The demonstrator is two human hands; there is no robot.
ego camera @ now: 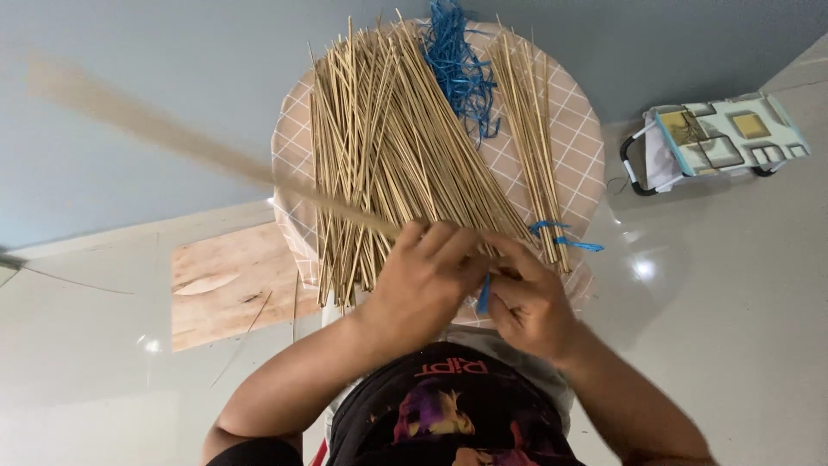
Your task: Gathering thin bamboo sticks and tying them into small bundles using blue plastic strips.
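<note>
Pale glossy floor tiles and a grey-blue wall frame a round table covered in a peach cloth with a white lattice pattern. Across the table's middle lies a large fan of thin, straw-coloured bamboo sticks, loose and crisscrossed. Toward the table's right edge sits a smaller bundle of sticks, laid straighter and more parallel, which suggests only a small share has been sorted and the bulk remains. Between the two heaps, at the table's far side, is a tangle of blue plastic string; a short cut piece of the same string rests at the near end of the smaller bundle.

At the table's near edge the left hand is curled around one long stick, which sweeps out left of the table, blurred by motion. The right hand is closed just beside it, fingers pinched together, apparently on a blue strip, though blur makes this uncertain. Right of the table, on the floor, lies a patterned bag with black handles; left of it, a plywood board.
</note>
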